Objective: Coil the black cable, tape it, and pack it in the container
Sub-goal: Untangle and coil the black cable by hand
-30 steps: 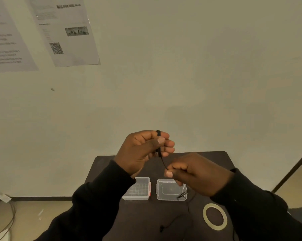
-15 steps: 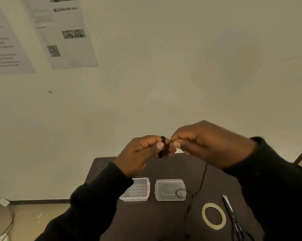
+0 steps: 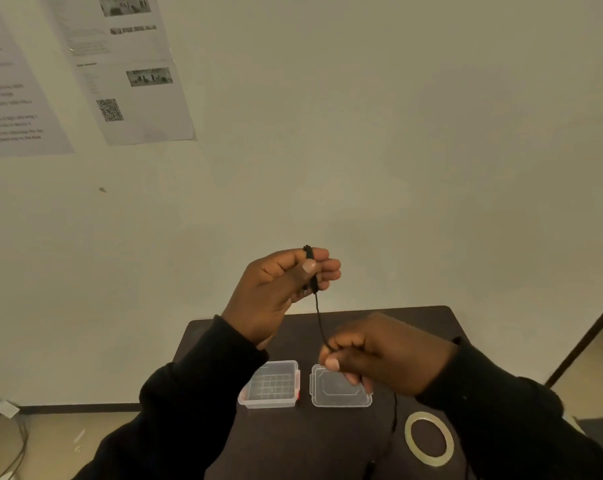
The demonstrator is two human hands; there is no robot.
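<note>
Head view: the black cable (image 3: pixel 319 318) runs as a taut line between the two hands, its long axis tilted from about 11 o'clock at the top to 5 o'clock at the bottom. At the upper end the left hand (image 3: pixel 279 296) has its thumb pressed against curled fingers, pinching a small bundle of turns already wound there; the bundle sits right at the fingertips, poking out above them. The right hand (image 3: pixel 376 355), at 5 o'clock from the left and lower over the table (image 3: pixel 414 315), pinches the free run between thumb and forefinger; the slack drops out of it towards 6 o'clock. The next wrap likely calls for the right hand to carry the strand up and around the left fingers. The open container (image 3: pixel 270 384), its lid (image 3: pixel 340 393) and the tape roll (image 3: pixel 429 438) lie below, untouched.
</note>
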